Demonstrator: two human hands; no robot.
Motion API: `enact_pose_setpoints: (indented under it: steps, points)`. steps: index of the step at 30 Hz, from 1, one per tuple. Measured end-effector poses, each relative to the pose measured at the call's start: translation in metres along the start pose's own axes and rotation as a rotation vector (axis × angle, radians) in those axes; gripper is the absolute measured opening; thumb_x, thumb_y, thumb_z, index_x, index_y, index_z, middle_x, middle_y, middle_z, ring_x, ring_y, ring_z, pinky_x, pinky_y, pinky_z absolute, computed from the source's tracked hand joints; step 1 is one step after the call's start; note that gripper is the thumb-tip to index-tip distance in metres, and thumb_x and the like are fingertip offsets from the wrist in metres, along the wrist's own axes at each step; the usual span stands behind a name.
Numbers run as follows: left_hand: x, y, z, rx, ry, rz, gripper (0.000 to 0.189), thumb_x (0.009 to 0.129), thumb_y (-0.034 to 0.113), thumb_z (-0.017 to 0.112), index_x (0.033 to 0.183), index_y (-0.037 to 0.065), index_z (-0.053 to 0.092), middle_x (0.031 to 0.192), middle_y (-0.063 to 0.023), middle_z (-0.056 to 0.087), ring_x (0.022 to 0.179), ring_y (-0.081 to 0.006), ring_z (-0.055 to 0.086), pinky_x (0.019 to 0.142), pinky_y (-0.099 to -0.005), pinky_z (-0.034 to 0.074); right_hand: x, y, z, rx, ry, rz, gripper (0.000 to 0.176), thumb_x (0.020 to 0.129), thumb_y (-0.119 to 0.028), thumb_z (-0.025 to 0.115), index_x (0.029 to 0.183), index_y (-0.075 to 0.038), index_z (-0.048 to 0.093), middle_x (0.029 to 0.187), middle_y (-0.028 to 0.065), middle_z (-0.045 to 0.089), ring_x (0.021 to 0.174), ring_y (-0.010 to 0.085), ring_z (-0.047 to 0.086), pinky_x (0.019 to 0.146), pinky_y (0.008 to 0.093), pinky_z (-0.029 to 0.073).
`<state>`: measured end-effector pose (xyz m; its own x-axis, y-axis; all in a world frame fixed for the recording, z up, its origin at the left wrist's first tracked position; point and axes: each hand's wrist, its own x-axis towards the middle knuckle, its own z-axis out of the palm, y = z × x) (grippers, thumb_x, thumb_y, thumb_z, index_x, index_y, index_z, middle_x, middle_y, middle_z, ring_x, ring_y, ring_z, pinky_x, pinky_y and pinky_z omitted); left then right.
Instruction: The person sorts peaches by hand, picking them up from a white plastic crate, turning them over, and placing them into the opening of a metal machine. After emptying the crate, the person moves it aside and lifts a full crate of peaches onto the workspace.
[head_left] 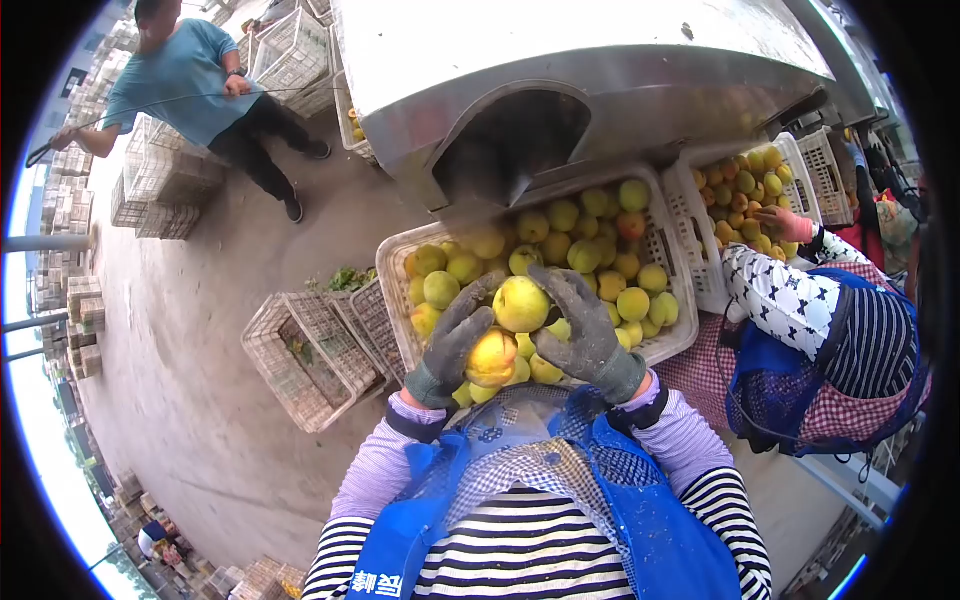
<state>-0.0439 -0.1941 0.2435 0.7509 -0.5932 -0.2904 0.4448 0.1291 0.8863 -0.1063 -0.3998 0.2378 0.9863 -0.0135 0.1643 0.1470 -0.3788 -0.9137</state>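
Observation:
Both my hands wear dark grey gloves over the near part of a white plastic crate [393,262] of yellow-green peaches [633,304]. My left hand [450,350] curls round an orange-yellow peach [492,358] with a crease in its skin. Just above that fruit, a yellow peach [521,304] sits between my two hands. My right hand [587,335] has its fingers closed against this peach's right side, while fingertips of the left hand come close to its left edge. Parts of the fingers are hidden behind the fruit.
A metal machine [600,110] with a dark opening overhangs the crate's far side. Stacked crates [310,360] stand on the floor at left. On the right, a co-worker's gloved hand [785,224] reaches into another peach crate [805,180]. A person in a blue shirt [185,85] stands at upper left.

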Motion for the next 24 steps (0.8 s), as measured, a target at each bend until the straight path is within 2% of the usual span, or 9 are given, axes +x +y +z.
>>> enact_pose_setpoints:
  steps: [2, 5, 6, 9, 12, 16, 18, 22, 24]
  points:
    - [0.000, 0.009, -0.003, 0.238, -0.027, 0.062, 0.048, 0.097, 0.016, 0.056, 0.140, -0.004, 0.049, 0.132, -0.0139, 0.059, 0.122, -0.0217, 0.056, 0.105, -0.0345, 0.045, 0.002, -0.007, 0.002, 0.046, 0.006, -0.025, 0.076, 0.073, -0.013, 0.075, 0.144, -0.006, 0.050, 0.135, 0.0221, 0.053, 0.120, 0.0363, 0.058, 0.099, 0.0396, 0.051]
    - [0.004, 0.011, 0.002, 0.130, 0.036, 0.022, 0.034, 0.098, 0.008, 0.053, 0.128, -0.007, 0.058, 0.129, -0.0191, 0.061, 0.119, -0.0288, 0.059, 0.103, -0.0367, 0.046, 0.007, -0.009, 0.007, 0.077, 0.037, -0.029, 0.073, 0.077, -0.016, 0.076, 0.143, -0.004, 0.050, 0.136, 0.0213, 0.053, 0.121, 0.0352, 0.058, 0.102, 0.0394, 0.049]
    - [0.007, 0.009, 0.005, 0.435, 0.031, 0.254, 0.031, 0.097, 0.004, 0.053, 0.125, -0.007, 0.058, 0.123, -0.0200, 0.063, 0.114, -0.0295, 0.061, 0.101, -0.0365, 0.047, 0.009, -0.009, 0.003, 0.077, 0.053, -0.024, 0.072, 0.078, -0.017, 0.077, 0.143, -0.003, 0.049, 0.136, 0.0209, 0.054, 0.122, 0.0346, 0.058, 0.103, 0.0394, 0.049]
    - [0.015, 0.011, -0.008, 0.691, -0.048, 0.452, 0.030, 0.094, 0.001, 0.057, 0.124, -0.004, 0.059, 0.123, -0.0215, 0.063, 0.112, -0.0316, 0.062, 0.097, -0.0385, 0.050, 0.011, -0.005, 0.007, 0.066, 0.115, -0.059, 0.069, 0.081, -0.021, 0.078, 0.141, -0.001, 0.050, 0.133, 0.0200, 0.056, 0.123, 0.0334, 0.057, 0.105, 0.0386, 0.047]
    - [0.018, 0.029, 0.005, 0.240, 0.080, 0.084, 0.031, 0.089, -0.001, 0.062, 0.121, 0.000, 0.061, 0.124, -0.0246, 0.062, 0.114, -0.0364, 0.063, 0.095, -0.0424, 0.053, 0.014, 0.000, 0.008, 0.516, 0.051, 0.218, 0.070, 0.082, -0.025, 0.079, 0.141, 0.000, 0.049, 0.133, 0.0199, 0.055, 0.121, 0.0322, 0.057, 0.103, 0.0383, 0.048]
    - [0.017, 0.017, -0.002, 0.527, 0.044, 0.363, 0.034, 0.085, 0.000, 0.067, 0.118, 0.002, 0.061, 0.127, -0.0264, 0.061, 0.118, -0.0399, 0.062, 0.097, -0.0450, 0.053, 0.030, -0.003, 0.001, 0.293, -0.018, 0.147, 0.075, 0.080, -0.031, 0.083, 0.139, 0.001, 0.050, 0.126, 0.0191, 0.056, 0.114, 0.0300, 0.059, 0.098, 0.0379, 0.050]
    - [0.020, 0.015, -0.003, 0.554, 0.058, 0.336, 0.035, 0.086, 0.003, 0.066, 0.121, 0.001, 0.060, 0.129, -0.0249, 0.061, 0.118, -0.0374, 0.061, 0.099, -0.0434, 0.051, 0.034, -0.013, -0.004, 0.024, 0.014, 0.080, 0.077, 0.077, -0.034, 0.085, 0.137, 0.001, 0.052, 0.122, 0.0184, 0.057, 0.110, 0.0288, 0.060, 0.095, 0.0382, 0.050]
    - [0.024, 0.020, 0.000, 0.498, 0.104, 0.307, 0.040, 0.098, 0.015, 0.056, 0.134, -0.003, 0.055, 0.129, -0.0184, 0.063, 0.118, -0.0270, 0.061, 0.103, -0.0361, 0.047, 0.039, -0.009, 0.010, 0.090, 0.161, 0.114, 0.079, 0.071, -0.037, 0.088, 0.133, 0.001, 0.056, 0.116, 0.0180, 0.059, 0.105, 0.0312, 0.061, 0.089, 0.0396, 0.053]
    - [0.034, 0.025, 0.001, 0.512, 0.139, 0.450, 0.030, 0.097, 0.006, 0.058, 0.127, 0.001, 0.058, 0.123, -0.0214, 0.064, 0.111, -0.0336, 0.066, 0.097, -0.0380, 0.053, 0.055, -0.005, 0.010, -0.042, 0.203, 0.047, 0.077, 0.069, -0.039, 0.088, 0.129, 0.000, 0.058, 0.115, 0.0189, 0.060, 0.102, 0.0340, 0.062, 0.085, 0.0405, 0.054]
